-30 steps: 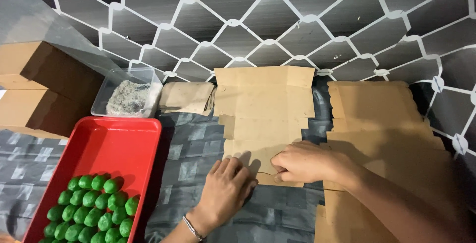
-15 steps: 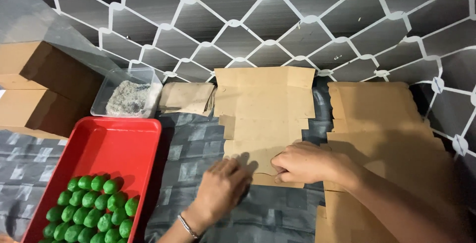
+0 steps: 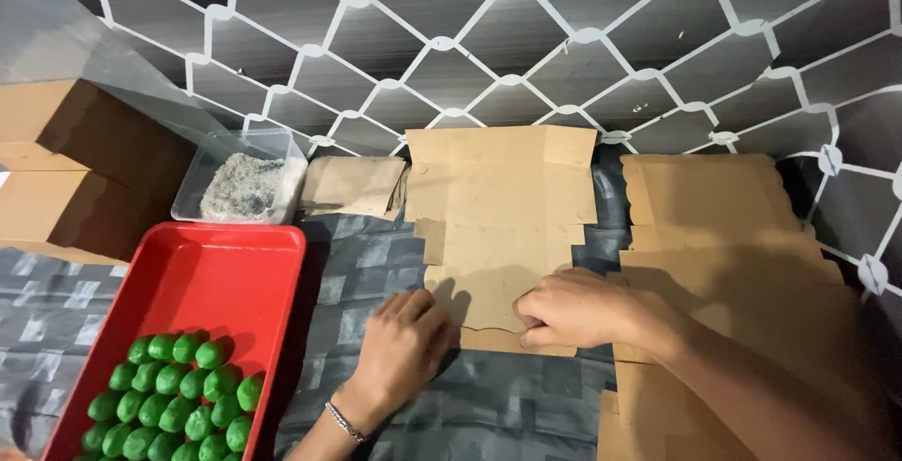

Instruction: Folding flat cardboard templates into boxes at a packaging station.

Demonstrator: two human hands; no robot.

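A flat, unfolded brown cardboard box blank lies on the grey patterned cloth in the middle. My right hand presses on its near edge with fingers curled over the cardboard. Beside it, my left hand, with a bracelet on the wrist, rests at the blank's near left corner, fingertips touching the edge. Neither hand lifts the blank off the cloth.
A red tray at the left holds several green balls. Behind it stand a clear tub of grey crumbs, a folded brown paper packet and closed cardboard boxes. A stack of cardboard blanks lies at the right.
My left hand has slid slightly right and forward toward the blank's corner. My right hand stays on the near edge.
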